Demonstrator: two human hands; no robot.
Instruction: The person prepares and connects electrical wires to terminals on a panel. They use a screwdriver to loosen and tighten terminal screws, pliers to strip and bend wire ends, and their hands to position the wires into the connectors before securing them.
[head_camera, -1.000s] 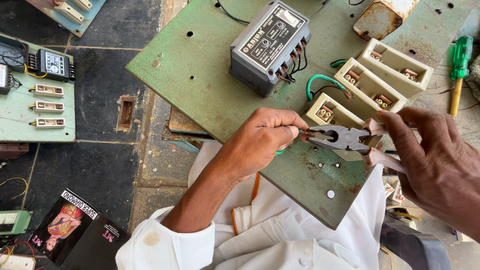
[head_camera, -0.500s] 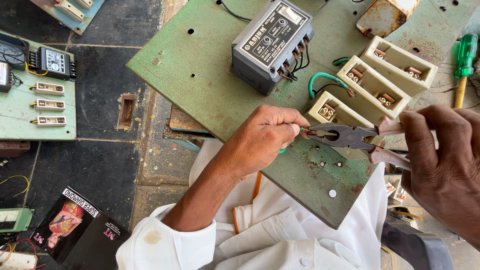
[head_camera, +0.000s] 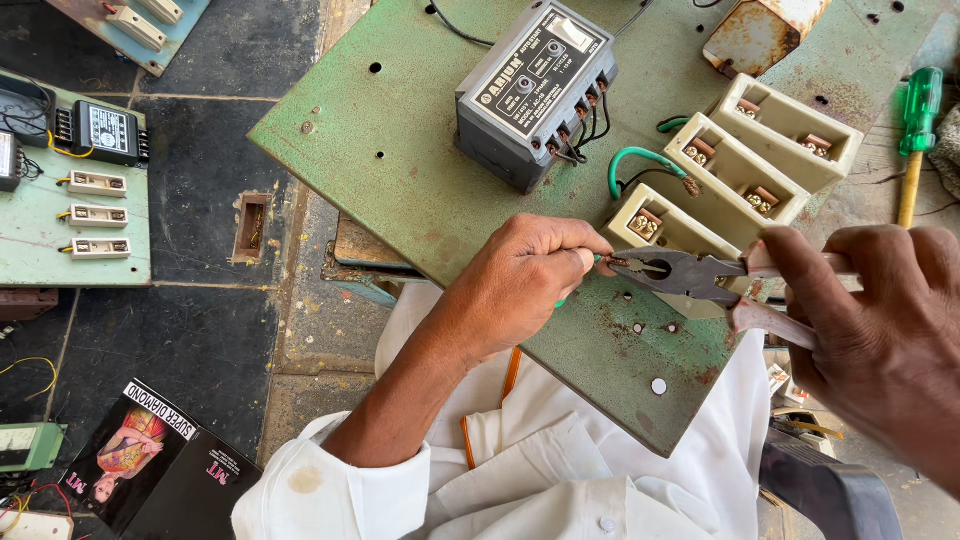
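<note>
The pliers (head_camera: 690, 275) lie level over the near edge of the green metal board (head_camera: 400, 150), their nose pointing toward the left hand and closed on the end of a thin green wire (head_camera: 600, 259). The right hand (head_camera: 880, 330) has its fingers wrapped round the reddish handles, squeezing them together — a firm, closed grip. The left hand (head_camera: 525, 285) sits just beside the plier nose, thumb and forefinger pinched shut on that same wire, the rest of the fingers curled under.

Just behind the pliers stand three cream fuse holders (head_camera: 730, 170) in a slanting row, brass terminals showing inside; the nearest one touches the plier head from behind. A green wire loop (head_camera: 640, 160) curves from the holders toward a grey meter box (head_camera: 530, 90), which has black leads at its lower edge. A rusty metal box (head_camera: 765, 30) sits at the board's far end. Off to the right, well apart, a screwdriver with a green handle (head_camera: 915, 130) lies on the bench. On the dark floor to the left — a pale green panel (head_camera: 70, 230) with small white switches, and a glossy magazine (head_camera: 150, 460).
</note>
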